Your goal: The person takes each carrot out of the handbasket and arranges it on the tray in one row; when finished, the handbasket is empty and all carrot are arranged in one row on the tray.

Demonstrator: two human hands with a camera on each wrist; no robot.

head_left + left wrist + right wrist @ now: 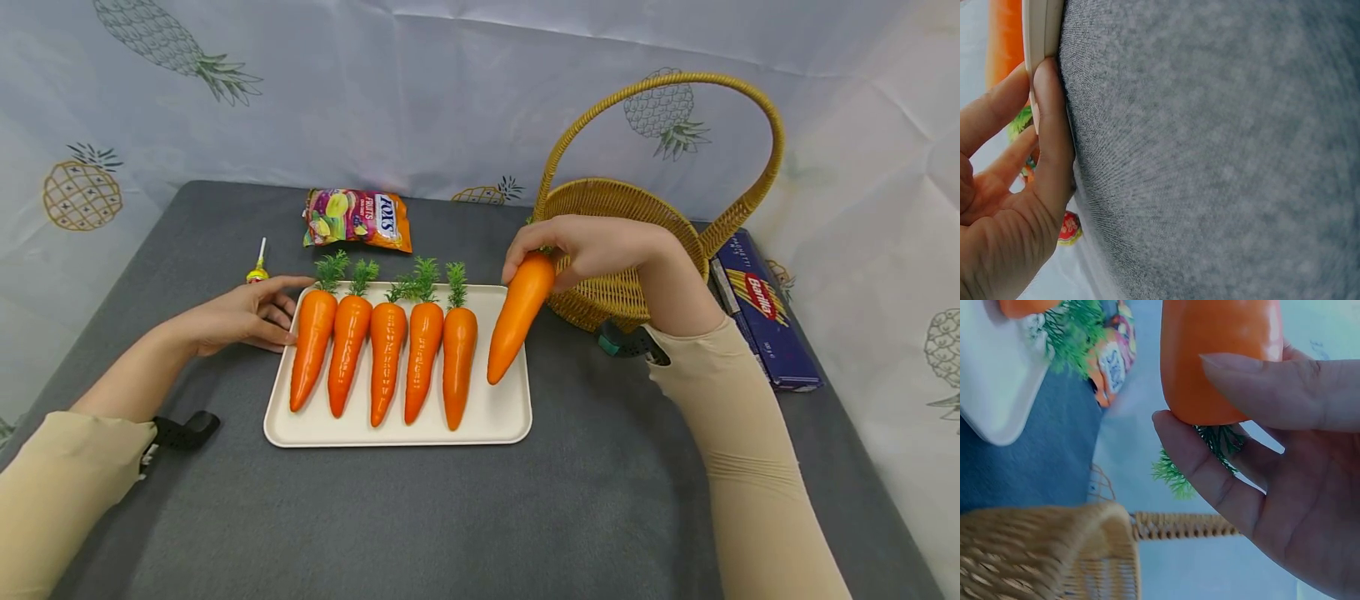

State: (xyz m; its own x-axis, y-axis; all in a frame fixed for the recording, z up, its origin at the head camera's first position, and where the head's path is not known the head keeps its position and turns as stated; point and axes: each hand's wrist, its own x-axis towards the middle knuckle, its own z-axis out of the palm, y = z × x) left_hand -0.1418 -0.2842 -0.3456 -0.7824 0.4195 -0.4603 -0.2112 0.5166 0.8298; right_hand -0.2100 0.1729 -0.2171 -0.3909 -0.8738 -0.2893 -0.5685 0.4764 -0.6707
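Observation:
My right hand (581, 248) grips an orange carrot (519, 318) near its leafy top, with the tip slanting down over the right part of a cream tray (491, 417). In the right wrist view, thumb and fingers close round the thick end of the carrot (1222, 369), its green leaves between the fingers. Several carrots (423, 362) lie side by side on the tray, leaves toward the back. My left hand (243, 317) pinches the tray's left edge; in the left wrist view, the thumb and a finger hold the rim (1038, 37) from both sides.
A wicker basket (600, 292) with a tall handle stands behind my right hand. To its right lies a blue Barilla box (772, 317). A Fox's candy bag (356, 218) is behind the tray, and a lollipop (257, 271) lies beyond my left hand.

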